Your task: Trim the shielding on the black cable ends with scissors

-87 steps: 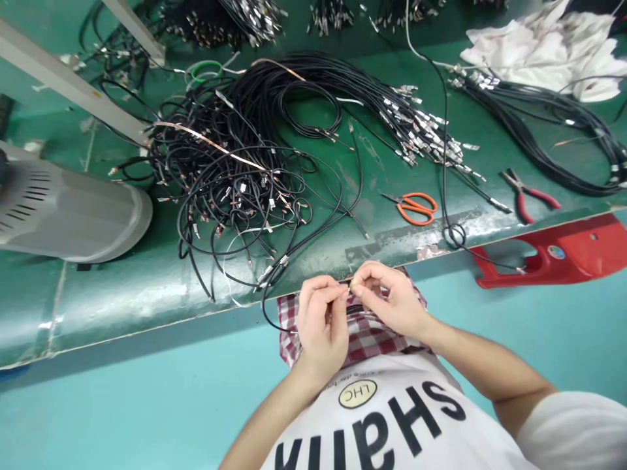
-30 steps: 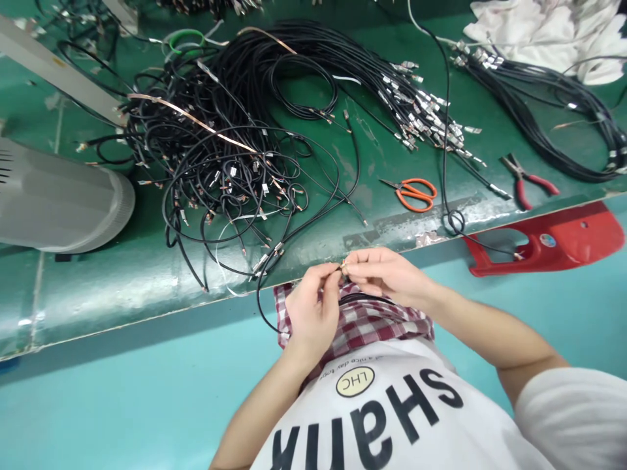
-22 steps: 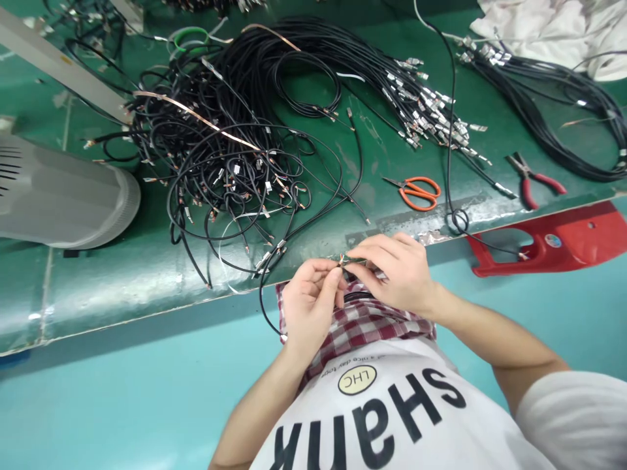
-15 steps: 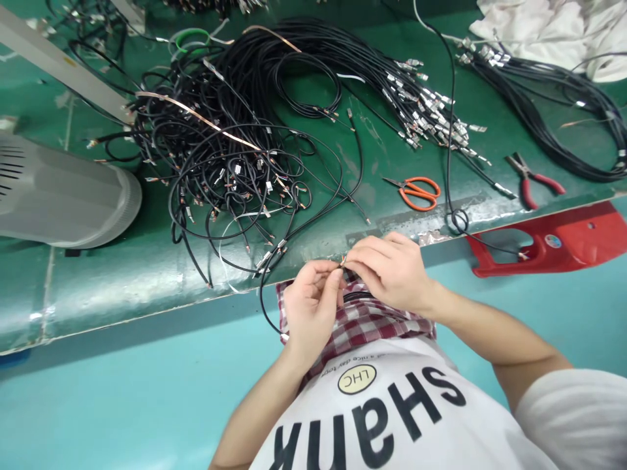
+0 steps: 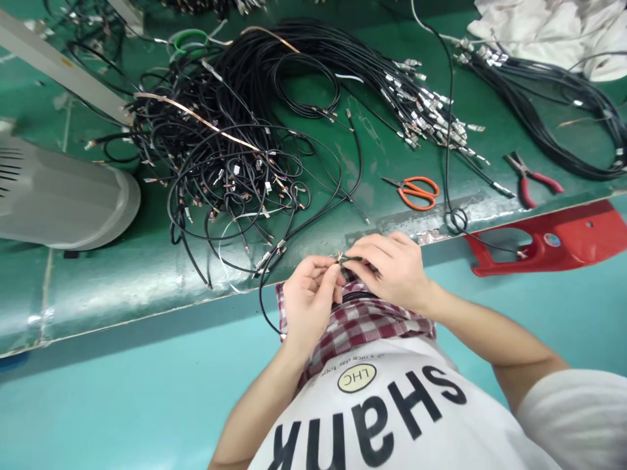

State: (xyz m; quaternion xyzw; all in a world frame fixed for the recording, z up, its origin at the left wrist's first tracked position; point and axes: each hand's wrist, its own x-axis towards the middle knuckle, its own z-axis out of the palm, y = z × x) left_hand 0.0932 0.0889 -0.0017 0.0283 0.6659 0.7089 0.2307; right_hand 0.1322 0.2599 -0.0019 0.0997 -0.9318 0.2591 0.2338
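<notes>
Pinching a cable end (image 5: pixel 351 258), fingers (image 5: pixel 373 248) of left hand (image 5: pixel 309 307) and right hand (image 5: pixel 392 273) hold it near lower center, apparently for fine work.

The left forearm (image 5: pixel 249 418) and right forearm (image 5: pixel 490 333) angle inward, bringing both hands together at the midline, just above the chest. The left hand (image 5: pixel 309 303) curls upward, its fingertips (image 5: pixel 334 266) pinched against the thumb. The right hand (image 5: pixel 392 271) reaches across from the other side, fingers bent over and pinching too (the two hands nearly touch at the tips), with both wrists gently bent.
</notes>
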